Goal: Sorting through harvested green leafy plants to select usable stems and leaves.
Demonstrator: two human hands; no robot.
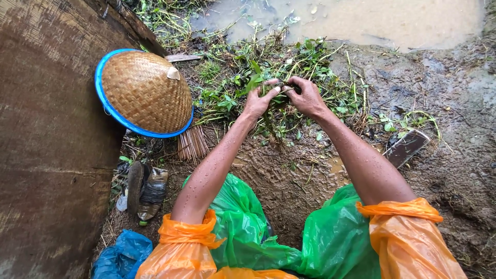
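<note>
Orange sleeves (408,232) | left hand (258,101), right hand (305,95) both clamped on green stems (276,95) | woven hat (144,93) alongside

Both wet forearms reach forward, bare below rolled orange sleeves. The left hand (260,102) and right hand (306,96) meet fingertip to fingertip, fingers curled and pinching.

Woven hat (146,93) lies on the ground left of both hands, against the wooden wall (46,139). Bundle of plant stems (274,98) sits between left hand (258,102) and right hand (306,96). Puddle (361,20) lies beyond; bottle (153,194) below the hat.
</note>
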